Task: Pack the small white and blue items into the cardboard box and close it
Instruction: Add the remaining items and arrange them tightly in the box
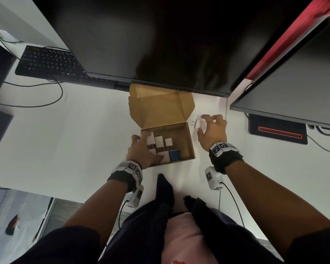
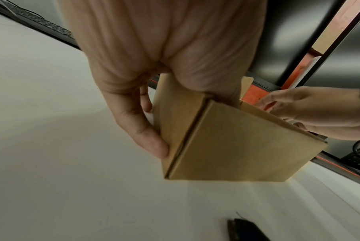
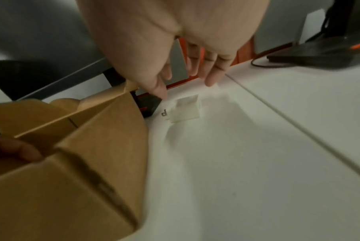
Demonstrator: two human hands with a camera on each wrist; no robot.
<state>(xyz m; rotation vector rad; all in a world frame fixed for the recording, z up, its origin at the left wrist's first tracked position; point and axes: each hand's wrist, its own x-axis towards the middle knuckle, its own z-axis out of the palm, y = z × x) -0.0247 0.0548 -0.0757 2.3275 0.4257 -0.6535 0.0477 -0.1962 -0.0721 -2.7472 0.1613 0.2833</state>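
Observation:
The brown cardboard box point(image 1: 188, 139) sits open on the white desk, its lid point(image 1: 160, 109) standing up at the back. Several small white plug blocks point(image 1: 159, 141) and one blue block point(image 1: 174, 154) lie inside, toward the left and front. My left hand point(image 1: 143, 147) grips the box's left front corner. In the left wrist view one finger point(image 2: 152, 143) presses the outer wall of the box point(image 2: 226, 146) while the others reach over the rim. Another white block point(image 1: 200, 125) lies on the desk right of the box. My right hand point(image 1: 205, 123) hovers over it with fingers spread, and the fingertips point(image 3: 211, 82) stay just clear of the block point(image 3: 185, 109).
A large dark monitor point(image 1: 160, 44) overhangs the desk right behind the box. A keyboard point(image 1: 46, 61) and cables lie far left. A second monitor point(image 1: 293, 82) and its red-striped base point(image 1: 278, 130) stand on the right. Dark fabric point(image 1: 164, 185) rests at the front edge.

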